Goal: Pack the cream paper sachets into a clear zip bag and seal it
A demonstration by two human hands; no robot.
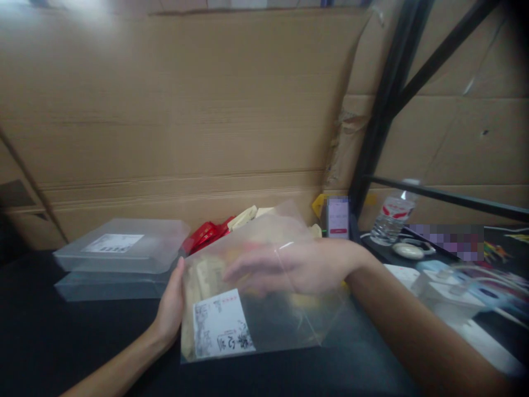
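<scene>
In front of me is a clear plastic bag (281, 325) with a white printed label (223, 325) on its lower left. Pale, cream-coloured contents (206, 270) are bunched at the bag's left end. My left hand (171, 309) holds that end, its thumb along the edge and its other fingers hidden. Through the clear film, my right hand (273, 270) shows hazily with its fingers stretched out to the left. It looks to be inside the bag, reaching in from the right, toward the pale contents. Nothing is seen gripped in it.
Two stacked translucent plastic boxes (161, 248) stand at left. Red packets (206, 234) and cream items (243, 218) lie behind the bag. A phone (338, 220) leans by the black metal frame (382, 110). A water bottle (392, 218), cables and white chargers (446, 292) are at right.
</scene>
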